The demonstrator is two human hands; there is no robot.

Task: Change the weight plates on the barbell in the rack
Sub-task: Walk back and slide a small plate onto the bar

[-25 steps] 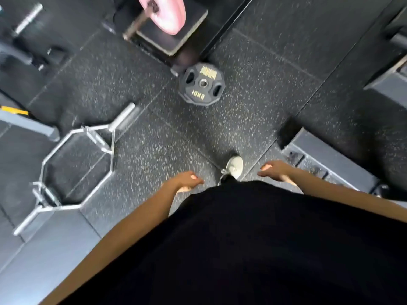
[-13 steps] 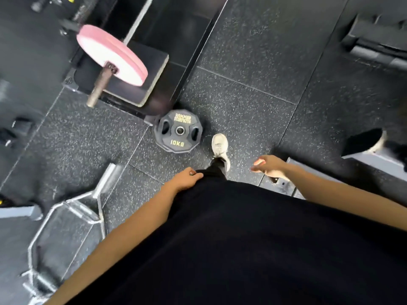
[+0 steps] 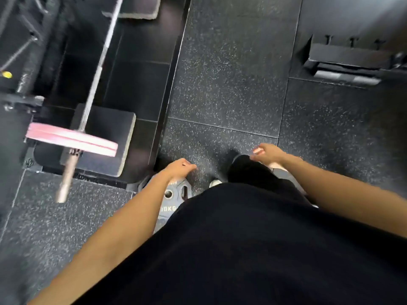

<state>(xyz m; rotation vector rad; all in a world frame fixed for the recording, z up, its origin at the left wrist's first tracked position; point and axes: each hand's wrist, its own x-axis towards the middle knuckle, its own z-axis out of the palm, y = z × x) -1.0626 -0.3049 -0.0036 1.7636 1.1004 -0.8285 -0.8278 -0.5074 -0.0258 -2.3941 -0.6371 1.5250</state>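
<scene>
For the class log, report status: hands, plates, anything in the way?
Left hand and right hand loosely curled, holding nothing. Pink plate on barbell; 10KG plate flat on floor beneath left forearm. Nothing blocking it.

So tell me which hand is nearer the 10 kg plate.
Left. The left hand hangs just above the plate on the floor; the right hand is off to its right.

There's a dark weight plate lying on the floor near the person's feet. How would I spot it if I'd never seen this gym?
Start at the barbell carrying the pink plate on the left, then follow its bare sleeve end down toward the speckled rubber floor. Just right of it, under the left hand, lies the dark plate, flat. Unlike the pink one, it is off the bar, has grip holes, and is marked 10KG.
</scene>
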